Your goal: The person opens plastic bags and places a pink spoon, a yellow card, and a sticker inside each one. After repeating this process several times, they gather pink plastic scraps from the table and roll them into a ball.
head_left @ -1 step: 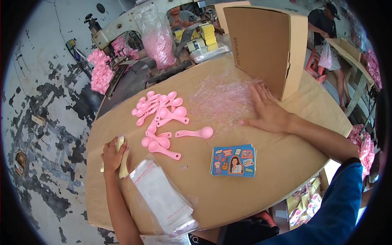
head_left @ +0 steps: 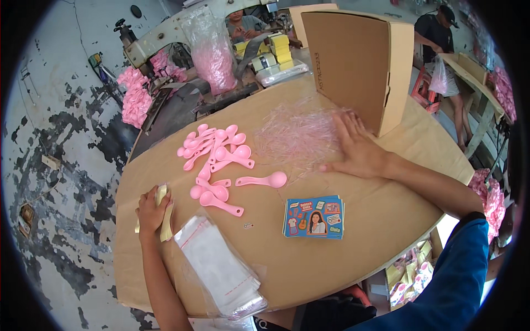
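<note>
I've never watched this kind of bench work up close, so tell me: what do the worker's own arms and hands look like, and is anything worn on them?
Both hands are bare, with no gloves. The left hand and its forearm are uncovered. The right hand has a bare forearm, and a bright blue sleeve with a dark band at its edge covers the upper arm.
</note>
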Tool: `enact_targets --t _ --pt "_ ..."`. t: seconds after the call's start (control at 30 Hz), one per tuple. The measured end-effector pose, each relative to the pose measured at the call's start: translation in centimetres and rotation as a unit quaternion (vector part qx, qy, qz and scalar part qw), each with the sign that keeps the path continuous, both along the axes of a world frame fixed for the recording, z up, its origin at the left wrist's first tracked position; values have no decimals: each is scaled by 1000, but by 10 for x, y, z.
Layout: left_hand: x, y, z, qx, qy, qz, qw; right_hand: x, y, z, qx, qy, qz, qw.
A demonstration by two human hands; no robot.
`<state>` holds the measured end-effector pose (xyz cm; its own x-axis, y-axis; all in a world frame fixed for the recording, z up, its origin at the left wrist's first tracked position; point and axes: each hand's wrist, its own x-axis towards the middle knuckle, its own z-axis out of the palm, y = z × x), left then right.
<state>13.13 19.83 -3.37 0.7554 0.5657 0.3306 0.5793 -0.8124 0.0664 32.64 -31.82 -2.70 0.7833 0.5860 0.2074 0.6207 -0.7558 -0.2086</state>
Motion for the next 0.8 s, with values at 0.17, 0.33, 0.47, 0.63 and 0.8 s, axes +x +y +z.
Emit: enact_targets --t 0.17,0.33,0.47,0.63,0.8 --pt "-1 -1 0 -6 -2 -13 1000 21 18 1 -26 -10 16 999" --pt "-7 -6 1 -11 -7 -12 1000 42 46 9 -41 -38 3 998" --pt "-4 -10 7 -68 -4 -22 997 53 52 10 -41 -18 9 999" --pt "-12 2 12 -110 -116 -29 987 59 49 14 -27 -17 49 998" --pt "-4 -49 54 -90 -211 -141 963 64 25 39 -51 2 77 996"
